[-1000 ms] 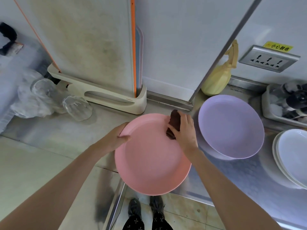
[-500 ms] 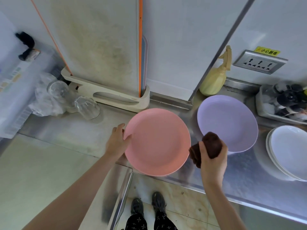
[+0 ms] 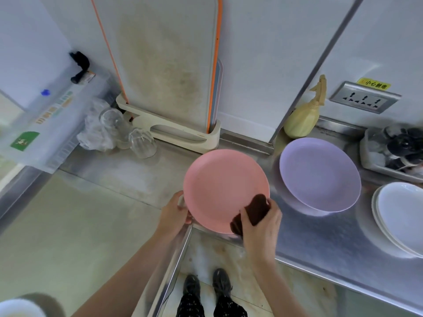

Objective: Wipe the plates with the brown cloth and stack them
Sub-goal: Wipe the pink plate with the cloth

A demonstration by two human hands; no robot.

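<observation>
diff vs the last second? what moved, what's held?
The right hand carried the brown cloth from the pink plate's far rim, off its right edge, then back onto the near right rim. The left hand kept gripping the left rim. The purple plate and white plates stayed put.

Steel counter (image 3: pixel 320 243): purple plate (image 3: pixel 320 175), white plates (image 3: pixel 402 216), glasses (image 3: pixel 142 143).

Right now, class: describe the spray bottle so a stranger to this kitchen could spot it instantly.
Start at the steel counter and follow it back to the white wall. There, left of the wall socket and just behind the purple plate, stands the spray bottle. It is the only pale yellow, ribbed, upright thing among flat plates.
</observation>
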